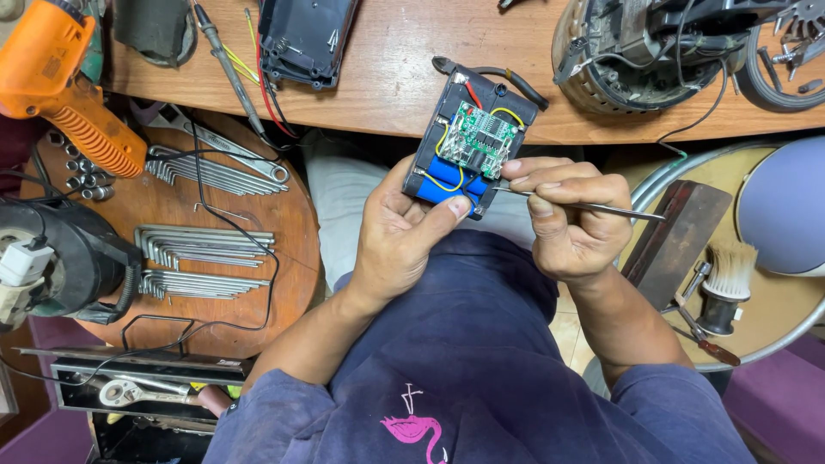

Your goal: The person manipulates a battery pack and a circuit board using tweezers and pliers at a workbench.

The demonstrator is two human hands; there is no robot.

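The opened battery pack [471,146], green circuit board [479,140] over blue cells, is held just in front of the wooden bench edge [387,94], long axis tilted up and right. The left hand [397,232] grasps its lower end (thumb across the cells). Just right of it, the right hand [571,219] pinches a thin metal probe [593,206], tip beside the board.

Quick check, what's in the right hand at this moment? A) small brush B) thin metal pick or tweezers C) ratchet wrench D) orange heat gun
B: the right hand pinches a thin metal tool whose tip points at the open battery pack, which the left hand holds up; the orange heat gun, brush and ratchet lie untouched.
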